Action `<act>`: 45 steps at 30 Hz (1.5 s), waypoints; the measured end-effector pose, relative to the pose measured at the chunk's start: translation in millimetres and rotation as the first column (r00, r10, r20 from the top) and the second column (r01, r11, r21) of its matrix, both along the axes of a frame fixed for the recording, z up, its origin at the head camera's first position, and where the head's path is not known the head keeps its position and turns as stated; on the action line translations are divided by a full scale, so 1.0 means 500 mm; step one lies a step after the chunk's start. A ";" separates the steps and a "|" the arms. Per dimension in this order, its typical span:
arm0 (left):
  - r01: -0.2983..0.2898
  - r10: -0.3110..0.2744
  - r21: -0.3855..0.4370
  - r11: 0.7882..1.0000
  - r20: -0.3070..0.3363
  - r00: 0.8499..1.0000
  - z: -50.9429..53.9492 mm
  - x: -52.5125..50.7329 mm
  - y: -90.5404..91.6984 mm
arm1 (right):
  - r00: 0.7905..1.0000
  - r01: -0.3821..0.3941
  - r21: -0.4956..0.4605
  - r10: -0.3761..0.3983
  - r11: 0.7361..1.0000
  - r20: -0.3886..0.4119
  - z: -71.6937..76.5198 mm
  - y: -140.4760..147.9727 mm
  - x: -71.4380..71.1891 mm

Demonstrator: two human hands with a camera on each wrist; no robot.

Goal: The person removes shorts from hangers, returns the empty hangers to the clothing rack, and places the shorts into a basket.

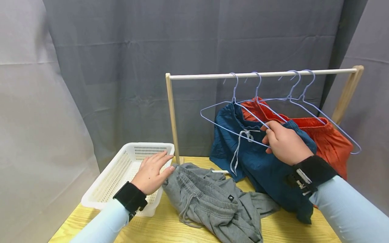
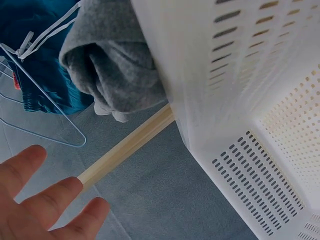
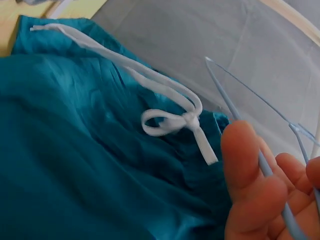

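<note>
My right hand (image 1: 282, 143) grips the right side of a pale blue wire hanger (image 1: 226, 128) that hooks over the rail. In the right wrist view, the hanger's wire runs between thumb and fingers. Dark blue trousers (image 1: 228, 141) with a white tied drawstring (image 3: 170, 122) hang close behind that hanger; which hanger bears them I cannot tell. My left hand (image 1: 153, 172) hovers with spread, straight fingers over the right rim of a white basket (image 1: 106, 179), and holds nothing. Beside its thumb, grey drawstring sweatpants (image 1: 209, 202) lie crumpled on the table.
A wooden clothes rack (image 1: 194, 77) stands across the back of the table (image 1: 288, 233). Orange-red trousers (image 1: 331, 145) hang toward its right end, and several wire hangers share the rail. Grey curtains (image 1: 136, 67) enclose the back and sides.
</note>
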State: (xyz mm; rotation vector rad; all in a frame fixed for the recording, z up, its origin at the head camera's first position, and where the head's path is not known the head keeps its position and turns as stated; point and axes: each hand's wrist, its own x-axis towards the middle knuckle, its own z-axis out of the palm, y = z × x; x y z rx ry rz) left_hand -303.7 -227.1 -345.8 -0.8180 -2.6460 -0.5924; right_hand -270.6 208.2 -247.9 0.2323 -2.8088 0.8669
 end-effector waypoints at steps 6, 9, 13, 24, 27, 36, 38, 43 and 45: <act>0.011 -0.011 0.004 1.000 -0.013 1.000 0.001 0.003 -0.003 | 1.000 -0.012 0.015 0.012 1.000 0.022 -0.018 -0.006 0.002; 0.018 -0.018 0.007 1.000 -0.019 1.000 0.004 0.004 -0.003 | 0.999 -0.030 0.050 0.030 0.998 0.010 -0.028 -0.002 0.007; 0.020 -0.020 0.003 1.000 -0.019 1.000 0.006 0.004 -0.002 | 0.999 -0.037 0.122 0.038 0.992 -0.009 -0.044 0.003 0.015; 0.012 -0.012 -0.012 1.000 -0.021 1.000 -0.002 0.013 -0.006 | 0.989 -0.103 0.296 0.129 0.949 -0.068 -0.117 0.008 0.050; 0.002 -0.003 -0.016 1.000 -0.042 0.999 -0.002 0.019 -0.012 | 0.985 -0.099 0.335 0.142 0.937 -0.104 -0.135 0.009 0.059; -0.189 0.186 -0.080 0.979 -0.052 0.981 -0.014 0.046 -0.049 | 0.969 -0.113 0.406 0.191 0.907 -0.156 -0.184 -0.004 0.081; -0.209 0.205 -0.084 0.974 -0.053 0.977 -0.018 0.051 -0.062 | 0.971 -0.110 0.404 0.185 0.908 -0.151 -0.190 -0.006 0.083; -0.229 0.226 -0.090 0.969 -0.041 0.973 -0.029 0.060 -0.101 | 0.977 -0.110 0.397 0.173 0.911 -0.126 -0.200 -0.008 0.085; -0.247 0.245 -0.094 0.964 -0.030 0.969 -0.035 0.062 -0.120 | 0.978 -0.111 0.396 0.171 0.912 -0.119 -0.204 -0.008 0.085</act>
